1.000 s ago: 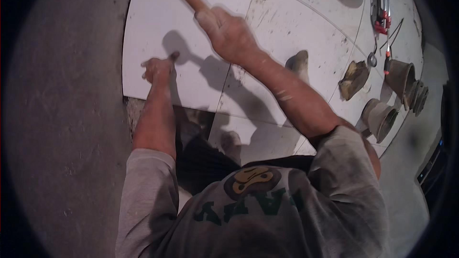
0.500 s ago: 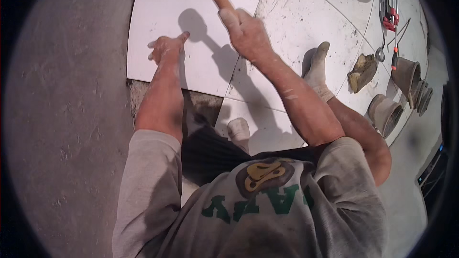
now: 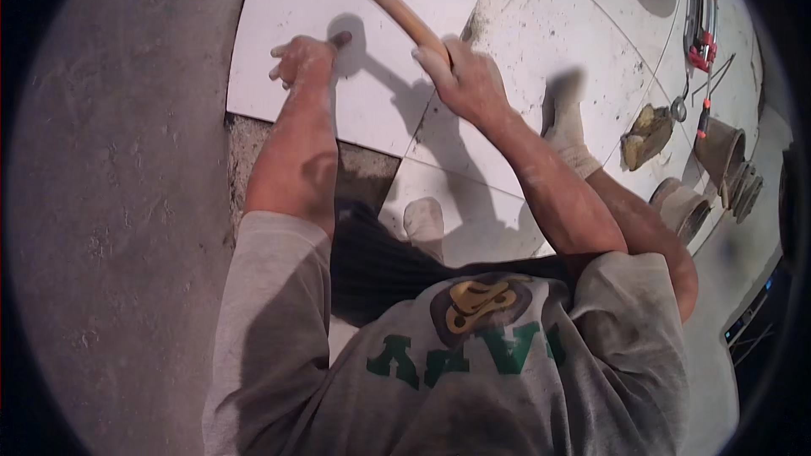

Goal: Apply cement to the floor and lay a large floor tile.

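In my right hand (image 3: 473, 80) is a mallet (image 3: 410, 21), fingers wrapped round its wooden handle. Its rounded grey head points up and to the left, apparently raised over a large white floor tile (image 3: 266, 13), and its shadow falls on that tile. My left hand (image 3: 308, 61) touches the same tile left of the shadow, thumb out and fingers apart, holding nothing. Along the tile's near edge lies a rough, untiled gap (image 3: 367, 169), partly hidden by my left arm and dark clothing.
Grey concrete floor (image 3: 118, 160) stretches along the left. Neighbouring white tiles (image 3: 541, 25) carry dirt specks. To the right are a yellowish sponge-like chunk (image 3: 649, 137), a red-and-silver tool (image 3: 701, 42), a screwdriver (image 3: 704, 118) and dusty buckets (image 3: 680, 207). My socked feet (image 3: 422, 224) rest among the tiles.
The mallet and my right hand have come back toward me and to the right, bringing the mallet head into view. My left hand stays on the tile. The whole view has shifted slightly.
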A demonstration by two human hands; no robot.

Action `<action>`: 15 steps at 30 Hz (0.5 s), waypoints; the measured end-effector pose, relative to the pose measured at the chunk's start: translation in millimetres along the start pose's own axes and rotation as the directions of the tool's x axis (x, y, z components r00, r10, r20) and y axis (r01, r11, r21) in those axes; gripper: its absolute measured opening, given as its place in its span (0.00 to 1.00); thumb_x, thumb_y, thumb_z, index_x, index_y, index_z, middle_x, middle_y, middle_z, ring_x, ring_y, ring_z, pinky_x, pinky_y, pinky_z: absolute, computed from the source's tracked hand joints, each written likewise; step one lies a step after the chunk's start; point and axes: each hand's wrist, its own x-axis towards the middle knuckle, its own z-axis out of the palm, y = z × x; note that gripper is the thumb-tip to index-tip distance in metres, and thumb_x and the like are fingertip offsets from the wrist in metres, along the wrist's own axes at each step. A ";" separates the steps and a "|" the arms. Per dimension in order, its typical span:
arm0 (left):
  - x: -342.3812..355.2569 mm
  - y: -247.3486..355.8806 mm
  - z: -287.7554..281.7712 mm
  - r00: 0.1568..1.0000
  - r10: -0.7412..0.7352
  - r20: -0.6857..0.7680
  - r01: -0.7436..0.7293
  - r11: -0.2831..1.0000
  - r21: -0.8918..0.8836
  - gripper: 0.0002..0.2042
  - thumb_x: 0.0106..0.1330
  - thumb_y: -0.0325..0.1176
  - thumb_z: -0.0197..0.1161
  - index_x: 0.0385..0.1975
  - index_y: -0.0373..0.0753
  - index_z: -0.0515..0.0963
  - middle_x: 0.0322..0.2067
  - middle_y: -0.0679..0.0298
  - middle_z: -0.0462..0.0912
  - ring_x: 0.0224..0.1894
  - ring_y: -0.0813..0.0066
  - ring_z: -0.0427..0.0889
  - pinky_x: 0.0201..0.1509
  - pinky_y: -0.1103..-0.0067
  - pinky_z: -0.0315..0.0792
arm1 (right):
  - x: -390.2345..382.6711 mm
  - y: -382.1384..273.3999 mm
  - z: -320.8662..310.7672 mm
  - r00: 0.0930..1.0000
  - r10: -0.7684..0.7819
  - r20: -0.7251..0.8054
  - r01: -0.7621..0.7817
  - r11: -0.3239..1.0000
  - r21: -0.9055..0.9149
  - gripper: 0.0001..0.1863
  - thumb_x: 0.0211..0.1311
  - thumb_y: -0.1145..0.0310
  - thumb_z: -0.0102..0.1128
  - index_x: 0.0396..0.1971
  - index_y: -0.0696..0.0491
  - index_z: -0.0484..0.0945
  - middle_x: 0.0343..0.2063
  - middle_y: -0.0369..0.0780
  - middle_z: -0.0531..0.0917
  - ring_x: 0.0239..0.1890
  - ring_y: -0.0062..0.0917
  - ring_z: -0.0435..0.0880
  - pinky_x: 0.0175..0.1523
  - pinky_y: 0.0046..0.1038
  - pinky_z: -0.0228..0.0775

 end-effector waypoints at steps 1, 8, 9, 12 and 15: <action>-0.8 -2.1 -1.2 0.998 0.052 -0.022 -0.051 0.999 0.010 0.63 0.42 0.58 0.75 0.67 0.26 0.37 0.64 0.31 0.48 0.60 0.36 0.65 0.56 0.56 0.72 | -15.0 -0.3 -8.5 0.999 -0.021 0.039 0.022 0.999 -0.037 0.24 0.61 0.45 0.53 0.30 0.55 0.72 0.22 0.51 0.79 0.27 0.49 0.79 0.32 0.45 0.69; 0.3 -2.8 -1.3 1.000 -0.017 0.022 0.017 0.999 0.031 0.65 0.41 0.57 0.76 0.67 0.28 0.35 0.66 0.31 0.42 0.64 0.38 0.60 0.60 0.53 0.66 | -126.9 3.3 -14.4 0.860 0.050 0.508 0.141 0.933 -0.330 0.13 0.60 0.59 0.55 0.35 0.53 0.69 0.24 0.48 0.77 0.25 0.44 0.80 0.31 0.44 0.73; 0.1 -1.5 -0.8 1.000 -0.024 0.019 0.024 1.000 0.012 0.66 0.40 0.57 0.76 0.67 0.28 0.34 0.65 0.30 0.42 0.64 0.37 0.60 0.60 0.52 0.66 | -135.5 1.9 -6.8 0.847 -0.008 0.531 0.171 0.951 -0.259 0.13 0.60 0.59 0.53 0.35 0.54 0.69 0.25 0.49 0.77 0.24 0.44 0.80 0.31 0.44 0.73; -4.9 -3.2 -0.1 0.999 -0.038 -0.021 0.036 0.998 -0.053 0.67 0.39 0.59 0.76 0.67 0.27 0.34 0.65 0.31 0.42 0.63 0.36 0.61 0.60 0.54 0.66 | -159.8 -10.2 19.5 0.777 0.100 0.621 0.086 0.961 -0.264 0.16 0.62 0.58 0.50 0.41 0.55 0.72 0.29 0.53 0.78 0.28 0.46 0.81 0.34 0.46 0.74; -12.8 -4.1 -0.5 0.995 -0.069 -0.066 0.062 0.994 -0.092 0.62 0.40 0.57 0.77 0.67 0.31 0.41 0.64 0.34 0.46 0.61 0.38 0.64 0.59 0.55 0.68 | -179.7 -11.6 44.5 0.837 -0.190 0.513 0.229 0.973 -0.015 0.13 0.61 0.64 0.49 0.45 0.44 0.73 0.31 0.47 0.78 0.35 0.42 0.80 0.36 0.41 0.76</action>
